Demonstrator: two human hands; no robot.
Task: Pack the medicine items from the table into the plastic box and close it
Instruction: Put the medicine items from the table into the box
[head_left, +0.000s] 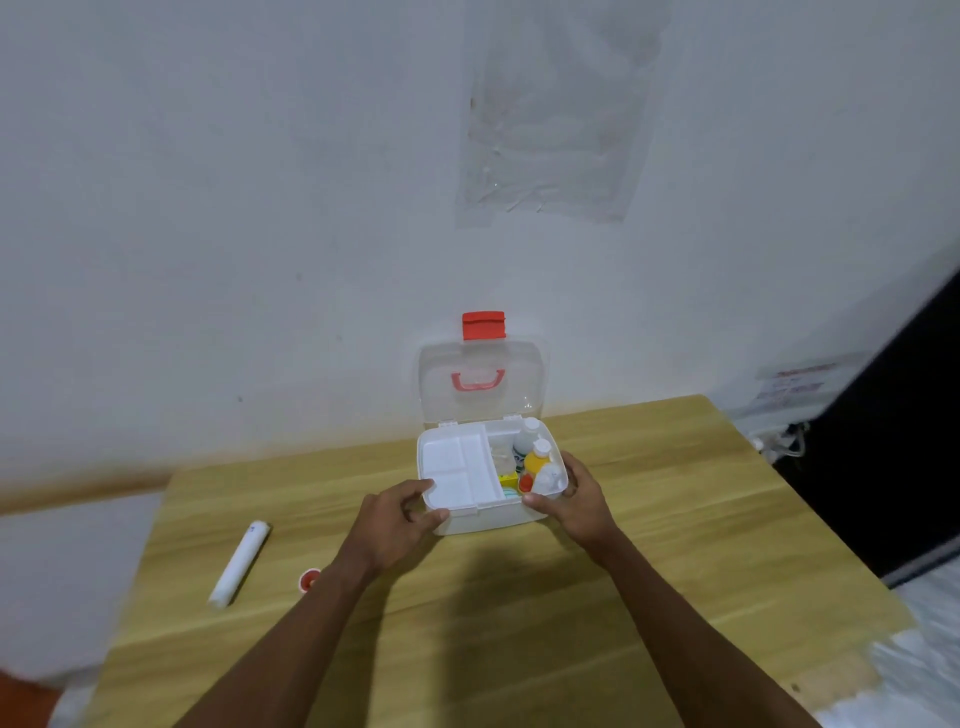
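A translucent plastic box (483, 521) stands near the far edge of the wooden table (649, 571), its clear lid (480, 382) with a red latch and red handle propped upright against the wall. A white divided tray (457, 470) covers the box's left part. On the right stand a white bottle (525, 439), a yellow bottle (537, 460) and other small items. My left hand (400, 517) grips the box's front left corner, fingers on the tray edge. My right hand (579, 496) holds the box's right front corner. A white roll (240, 564) and a small red cap (310, 578) lie on the table at the left.
A white wall rises right behind the table, with a clear plastic sheet (556, 114) taped to it. A dark panel (893, 441) stands at the right. Bare tabletop lies between my arms and in front of the box.
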